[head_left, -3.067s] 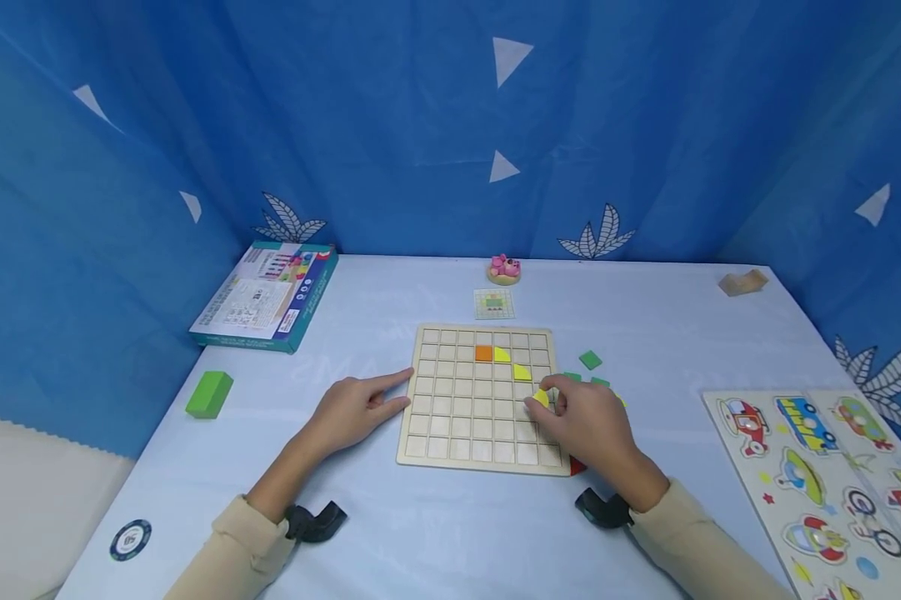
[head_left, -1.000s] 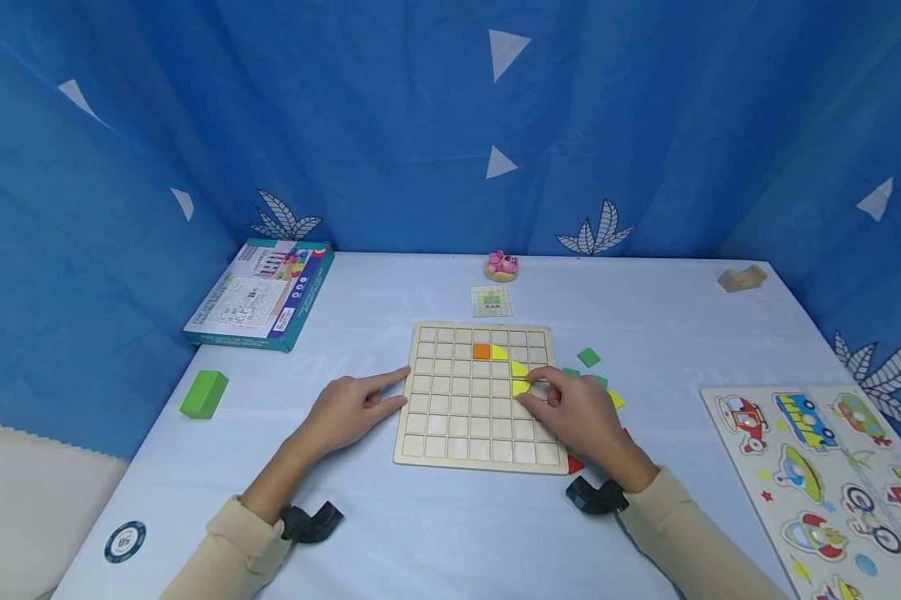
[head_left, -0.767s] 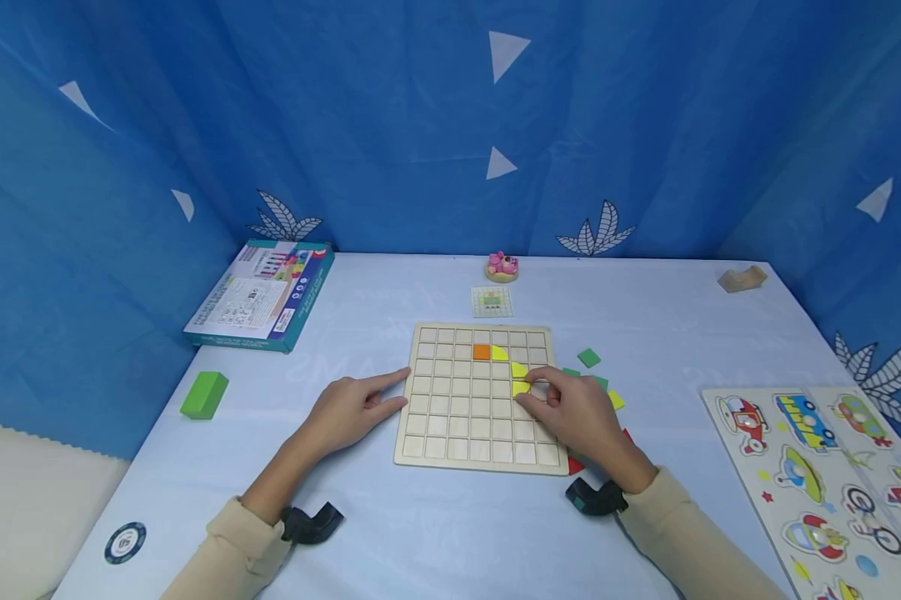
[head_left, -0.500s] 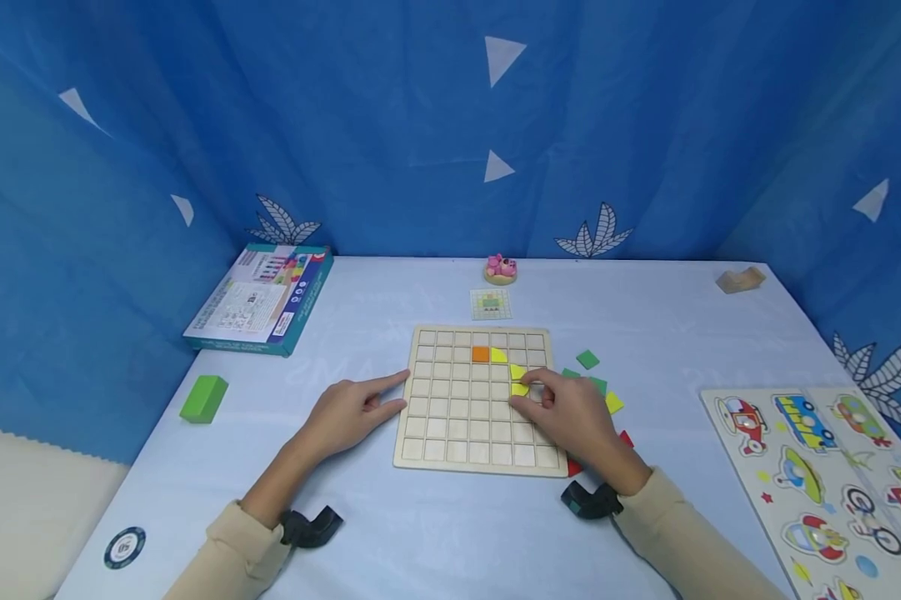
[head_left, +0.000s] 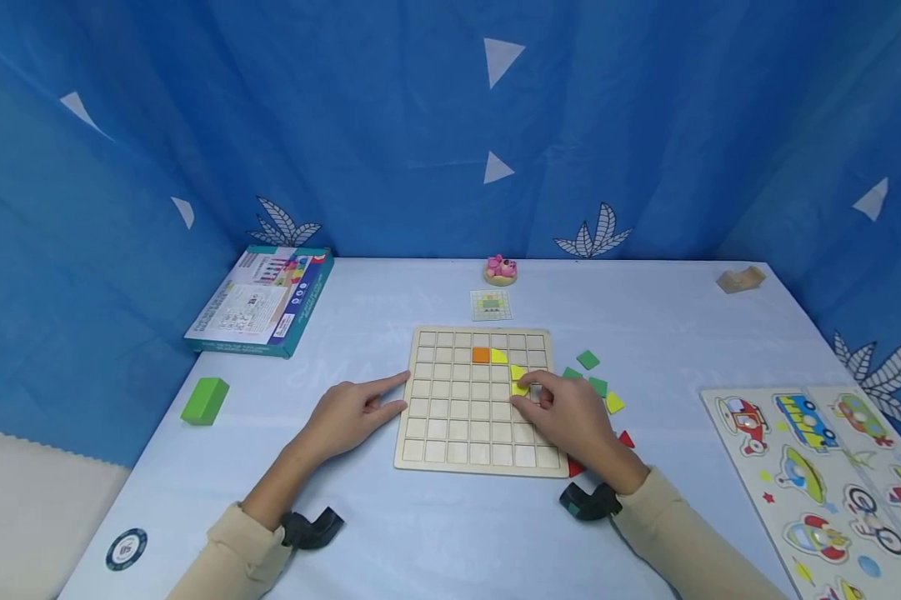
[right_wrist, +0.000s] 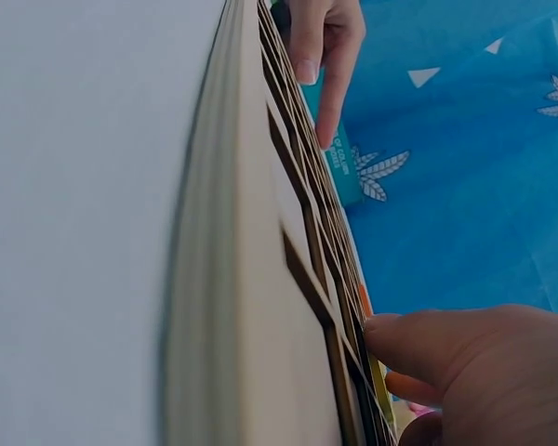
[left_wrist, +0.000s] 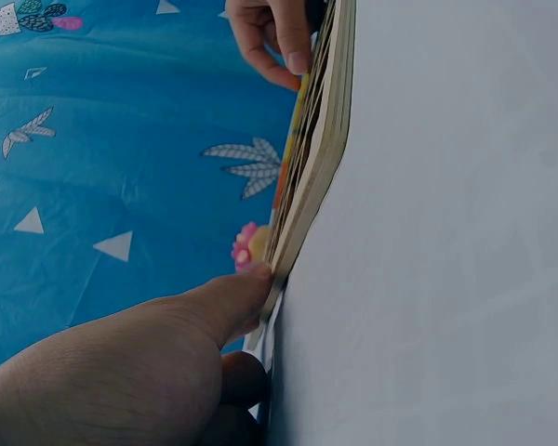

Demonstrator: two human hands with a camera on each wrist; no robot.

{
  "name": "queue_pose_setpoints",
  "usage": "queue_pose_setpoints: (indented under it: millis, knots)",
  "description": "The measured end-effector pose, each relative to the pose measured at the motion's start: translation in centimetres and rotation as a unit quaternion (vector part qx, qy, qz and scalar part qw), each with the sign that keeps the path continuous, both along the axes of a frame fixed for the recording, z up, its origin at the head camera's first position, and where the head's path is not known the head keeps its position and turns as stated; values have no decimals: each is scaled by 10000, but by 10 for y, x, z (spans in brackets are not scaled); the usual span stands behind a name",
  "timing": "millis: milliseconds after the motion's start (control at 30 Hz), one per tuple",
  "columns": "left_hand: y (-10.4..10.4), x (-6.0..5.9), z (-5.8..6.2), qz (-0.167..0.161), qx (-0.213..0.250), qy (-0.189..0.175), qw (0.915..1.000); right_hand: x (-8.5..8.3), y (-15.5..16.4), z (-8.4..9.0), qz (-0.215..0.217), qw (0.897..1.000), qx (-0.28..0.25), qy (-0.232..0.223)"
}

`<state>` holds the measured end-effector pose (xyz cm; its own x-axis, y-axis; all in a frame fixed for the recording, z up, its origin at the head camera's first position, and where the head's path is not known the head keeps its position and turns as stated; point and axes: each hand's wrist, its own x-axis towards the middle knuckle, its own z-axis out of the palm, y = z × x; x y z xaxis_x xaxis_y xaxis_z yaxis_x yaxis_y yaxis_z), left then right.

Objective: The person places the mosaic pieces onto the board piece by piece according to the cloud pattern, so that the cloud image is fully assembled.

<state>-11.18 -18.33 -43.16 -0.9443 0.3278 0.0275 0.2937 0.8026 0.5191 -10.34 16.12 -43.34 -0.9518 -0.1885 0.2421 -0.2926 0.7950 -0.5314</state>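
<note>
A wooden grid board (head_left: 458, 429) lies flat on the table in the head view. On it are an orange square tile (head_left: 481, 355), a yellow quarter-round tile (head_left: 498, 357) beside it, and another yellow quarter-round tile (head_left: 518, 372) lower right. My right hand (head_left: 573, 417) pinches a third yellow tile (head_left: 519, 388) between thumb and index finger, at the cell just below. With thumb and index finger extended, my left hand (head_left: 347, 417) touches the board's left edge. In the left wrist view its thumb (left_wrist: 237, 302) rests against the board's rim (left_wrist: 325, 158).
Green tiles (head_left: 588, 360), a yellow piece (head_left: 614, 402) and red pieces (head_left: 627, 439) lie right of the board, some partly behind the right hand. Behind it are a pattern card (head_left: 491, 305) and a pink figurine (head_left: 501, 270). A box (head_left: 258, 302), green block (head_left: 205, 401) and picture puzzle (head_left: 818, 483) flank it.
My right hand has moved left with the yellow tile, bringing it to the cell under the other yellow one. Over the last second it has shifted only slightly. The left hand stays at the edge.
</note>
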Motion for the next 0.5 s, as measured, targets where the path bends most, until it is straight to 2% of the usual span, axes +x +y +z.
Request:
queue_pose_setpoints:
  millis: [333,500]
  knots:
    - [2,-1,0,-50,-24,1,10000,0,6,1,-16,9990,-391,-231]
    - [0,-1,0,-28,-39,18,10000,-4,16,13,-21,9985,-542,64]
